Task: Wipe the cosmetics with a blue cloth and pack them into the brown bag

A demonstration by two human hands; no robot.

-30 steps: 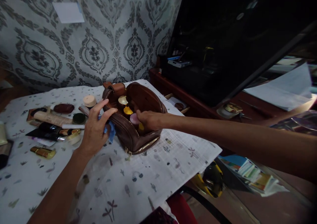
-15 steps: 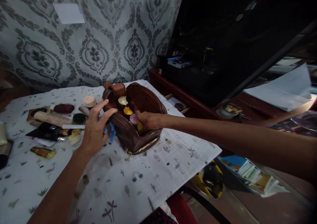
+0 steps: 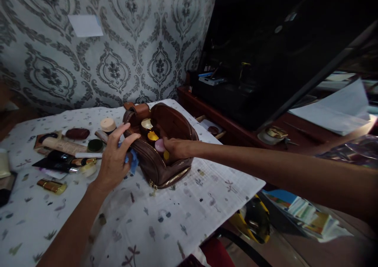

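A brown cosmetic bag (image 3: 153,168) stands unzipped on the cloth-covered table. My right hand (image 3: 178,148) reaches inside, its thumb beside a round lilac lid (image 3: 160,145); the other fingers are hidden in the bag. Two gold-topped jars, one pale (image 3: 147,123) and one bright yellow (image 3: 152,135), sit within the bag. At the bag's left side is my left hand (image 3: 113,162), thumb and forefinger apart near the rim. A crumpled blue cloth (image 3: 133,162) pokes out from under its palm, seemingly held by the lower fingers.
Left of the bag lie several cosmetics: a dark red case (image 3: 77,133), a beige-lidded jar (image 3: 108,125), a green-lidded jar (image 3: 95,145), a beige tube (image 3: 63,145) and a gold bottle (image 3: 51,186). A large black screen (image 3: 265,54) leans at the right, above a dark red desk.
The view has tilted slightly, so the scene sits a little lower. Both hands keep nearly the same places, the right inside the bag and the left beside it.
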